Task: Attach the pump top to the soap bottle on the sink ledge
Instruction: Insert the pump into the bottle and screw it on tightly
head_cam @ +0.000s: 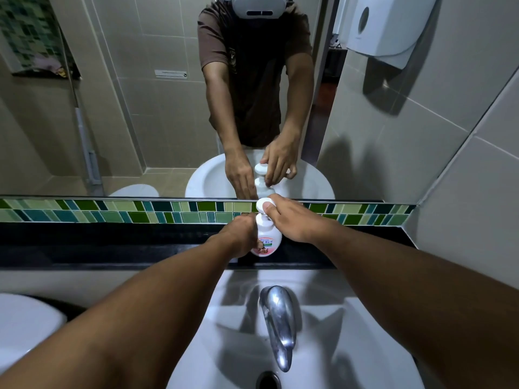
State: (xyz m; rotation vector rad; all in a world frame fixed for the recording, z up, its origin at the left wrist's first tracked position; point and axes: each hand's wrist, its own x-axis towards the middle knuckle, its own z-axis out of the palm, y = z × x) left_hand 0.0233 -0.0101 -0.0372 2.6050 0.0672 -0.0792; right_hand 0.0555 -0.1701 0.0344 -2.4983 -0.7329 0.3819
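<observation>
So the soap bottle (266, 239) stands upright on the black sink ledge (112, 242), right behind the chrome faucet (278, 321) and the white basin (365, 346). Left hand (240, 234) is wrapped around the bottle's left side, fingers curled snug on the body, covering part of the pink label. Right hand (295, 219) is up at the top, thumb and fingers pinched around the white pump top (263, 204), which sits directly over the bottle's neck. Can't tell if the collar is actually threaded on, the fingers hide that joint. Both forearms reach in over the basin. Behind the ledge there's a strip of green mosaic tile (140, 211) and the mirror (140, 108) above it, showing the same 2 hands on the bottle. A white paper dispenser (384, 26) hangs on the right wall.
</observation>
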